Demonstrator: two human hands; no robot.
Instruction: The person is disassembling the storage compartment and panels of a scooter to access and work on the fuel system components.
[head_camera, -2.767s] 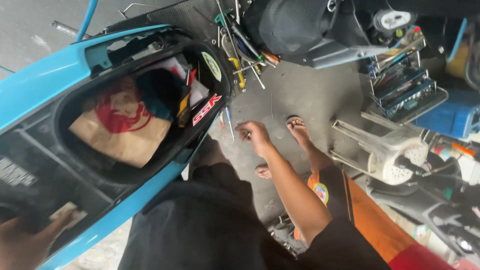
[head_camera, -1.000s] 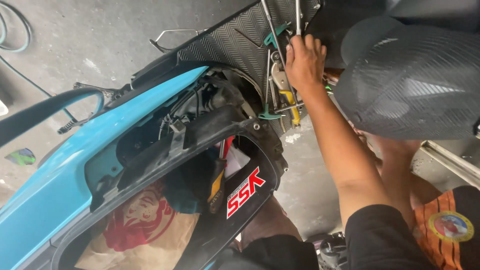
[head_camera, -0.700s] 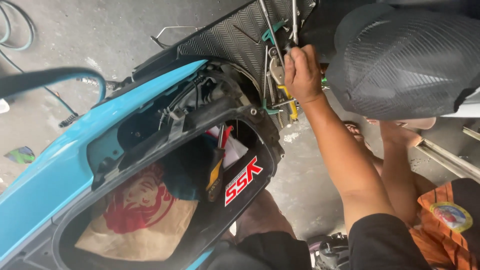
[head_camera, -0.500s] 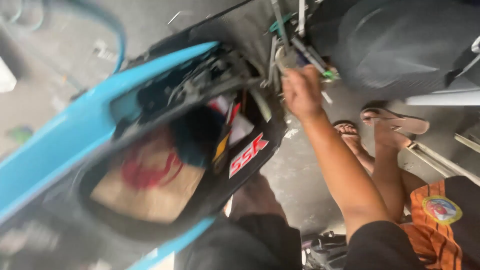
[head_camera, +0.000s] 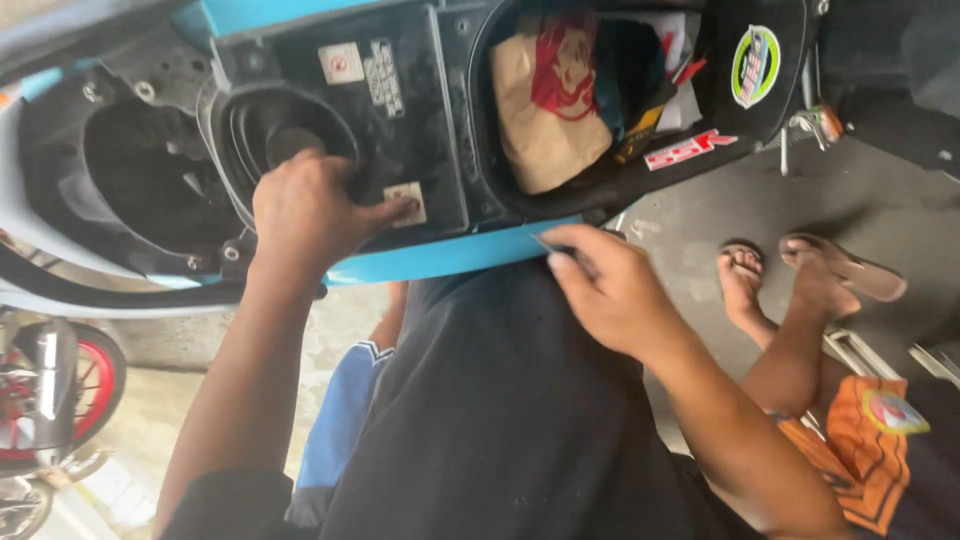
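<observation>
Your left hand (head_camera: 310, 210) rests on the black inner panel (head_camera: 400, 120) of the blue scooter (head_camera: 440, 255), fingers loosely curled, forefinger stretched onto a small pale sticker (head_camera: 408, 203); it grips nothing. Just left of that hand sits a round black recess (head_camera: 270, 125). Your right hand (head_camera: 610, 290) sits at the scooter's blue lower edge, fingers bent around what may be a thin dark tool, though blur hides it. Right of the panel, the open storage bay (head_camera: 600, 90) holds a brown paper bag (head_camera: 550, 100). Below the bay, another person's sandalled feet (head_camera: 790, 265) rest on the concrete.
</observation>
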